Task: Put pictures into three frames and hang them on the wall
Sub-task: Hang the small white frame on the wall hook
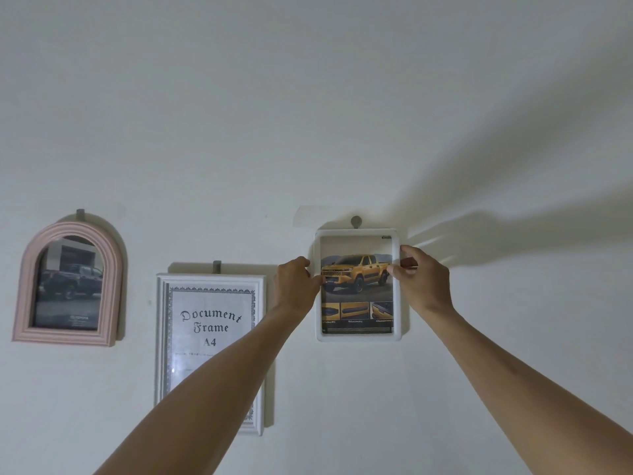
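Three frames were on the wall (308,114): a pink arched frame (68,284) far left, a white document frame (209,351) in the middle, and a small white frame (357,285) with a yellow truck picture on the right, under a hook (356,221). Both hands were on that right frame, the left hand (297,282) pinching its left edge with curled fingers and the right hand (421,279) gripping its right edge the same way. The step looked like the last one, seating or levelling the third frame on its hook. Whether it was already caught on the hook could not be told. Next would come a gentle release, with a check that it hung straight.
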